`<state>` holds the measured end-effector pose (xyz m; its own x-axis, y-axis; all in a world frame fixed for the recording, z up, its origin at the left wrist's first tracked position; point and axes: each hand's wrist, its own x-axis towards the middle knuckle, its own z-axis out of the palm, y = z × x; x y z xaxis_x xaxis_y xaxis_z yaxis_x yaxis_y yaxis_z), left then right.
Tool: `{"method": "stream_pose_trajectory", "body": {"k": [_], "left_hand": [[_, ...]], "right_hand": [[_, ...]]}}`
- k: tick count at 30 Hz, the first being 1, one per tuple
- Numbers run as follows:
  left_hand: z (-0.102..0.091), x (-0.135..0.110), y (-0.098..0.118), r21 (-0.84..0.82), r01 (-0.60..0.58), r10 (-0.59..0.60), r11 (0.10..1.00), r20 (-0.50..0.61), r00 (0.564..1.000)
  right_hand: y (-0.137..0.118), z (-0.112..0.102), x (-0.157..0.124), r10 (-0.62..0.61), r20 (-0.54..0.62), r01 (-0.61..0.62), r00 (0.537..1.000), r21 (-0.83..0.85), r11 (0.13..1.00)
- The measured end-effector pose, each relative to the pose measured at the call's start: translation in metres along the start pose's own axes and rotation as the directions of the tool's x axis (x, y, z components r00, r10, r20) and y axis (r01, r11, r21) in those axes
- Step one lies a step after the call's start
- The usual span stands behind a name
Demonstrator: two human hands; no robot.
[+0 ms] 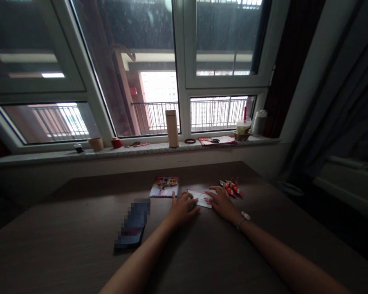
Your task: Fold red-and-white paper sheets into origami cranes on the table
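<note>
A narrow white strip of folded paper [204, 199] with reddish marks lies on the table between my hands. My left hand [182, 208] has its bent fingers on the strip's left end, the thumb at the near side. At the right end, my right hand [224, 203] grips the edge with its fingertips; a band with a white piece circles that wrist. Just beyond my right hand sit red and white folded paper pieces [231, 188] with pointed tips. A stack of colourful printed paper [164, 187] lies beyond my left hand.
A dark phone [132, 224], partly pixelated, rests on the brown table [64, 228] left of my forearm. Along the windowsill stand a tall beige flask [171, 128], a paper cup [95, 143], scissors [214, 140] on papers, a drink cup [243, 125] with red straw and a grey bottle [259, 123].
</note>
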<state>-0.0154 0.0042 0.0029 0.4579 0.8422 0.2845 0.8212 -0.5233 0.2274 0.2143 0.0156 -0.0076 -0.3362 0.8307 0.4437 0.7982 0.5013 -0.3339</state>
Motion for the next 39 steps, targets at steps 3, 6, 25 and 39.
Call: {"method": "stream_pose_trajectory", "body": {"k": [3,6,25,39], "left_hand": [[-0.0017,-0.0004,0.0018,-0.011,-0.032,0.032,0.999,-0.008,0.999],[-0.0032,-0.0005,0.003,-0.019,-0.067,0.067,0.998,-0.001,0.998],[-0.0048,-0.0026,0.0048,0.0,-0.061,0.061,0.998,0.028,0.998],[-0.0079,-0.0018,0.0073,0.012,-0.108,0.108,0.994,0.003,0.994]], "right_hand": [[0.0,0.0003,-0.0005,-0.063,0.013,0.062,0.998,0.049,0.997],[-0.0039,-0.0011,-0.0014,-0.099,0.023,0.097,0.995,0.072,0.993],[-0.0036,-0.0057,0.0014,-0.134,0.02,0.133,0.991,0.072,0.989],[-0.0023,-0.007,0.0035,0.0,-0.101,-0.003,0.995,-0.03,1.0]]}}
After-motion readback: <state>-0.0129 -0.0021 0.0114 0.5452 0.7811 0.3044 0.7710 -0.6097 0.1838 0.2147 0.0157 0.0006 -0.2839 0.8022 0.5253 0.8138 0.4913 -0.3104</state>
